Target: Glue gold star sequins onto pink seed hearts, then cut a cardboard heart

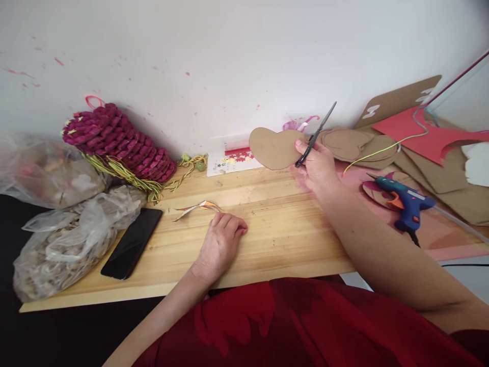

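Note:
My right hand (321, 162) is closed on a brown cardboard heart (273, 148), with the thumb on its right side. The same hand has a slim, dark, pointed tool (323, 126) that slants up across the fingers; its exact kind is unclear. On the wooden table my left hand (223, 239) rests with its fingers curled in, and the inside of the hand is hidden. Just beyond its knuckles lies a thin, bent strip of orange and white paper (204, 205). More cardboard hearts (346, 142) are stacked to the right, partly behind the right hand.
A blue glue gun (410, 201) lies at the right beside red paper (424, 132) and cardboard sheets (431, 171). At the left are a black phone (132, 244), plastic bags (76, 239) and a magenta woven piece (118, 140). A sheet of small stars (235, 159) lies by the wall.

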